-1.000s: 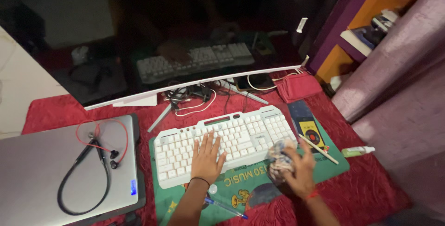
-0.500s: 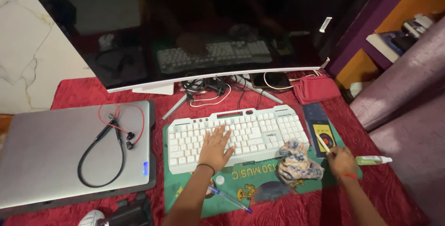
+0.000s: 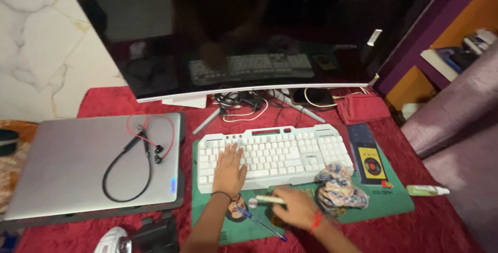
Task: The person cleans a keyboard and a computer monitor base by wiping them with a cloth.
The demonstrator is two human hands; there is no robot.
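Note:
My left hand [image 3: 229, 169] lies flat, fingers spread, on the left half of a white keyboard [image 3: 290, 152]. The keyboard rests on a green printed desk mat [image 3: 389, 198]. My right hand [image 3: 293, 207] hovers low over the mat in front of the keyboard, closed on a thin white pencil-like stick [image 3: 268, 199] that points left. A crumpled patterned cloth [image 3: 340, 190] sits on the mat just right of that hand. A blue pen [image 3: 259, 224] lies on the mat below the stick.
A large dark curved monitor [image 3: 249, 30] stands behind the keyboard, cables [image 3: 244, 109] under it. A closed grey laptop [image 3: 62, 165] with a neckband earphone [image 3: 137, 159] sits left. A red pouch [image 3: 363, 108], a small green-white tube [image 3: 426, 191] and a red tablecloth [image 3: 441, 227] are right.
My right hand let go of the cloth, took the white stick from the mat's right side and carried it left to the front of the keyboard. The left hand stayed put.

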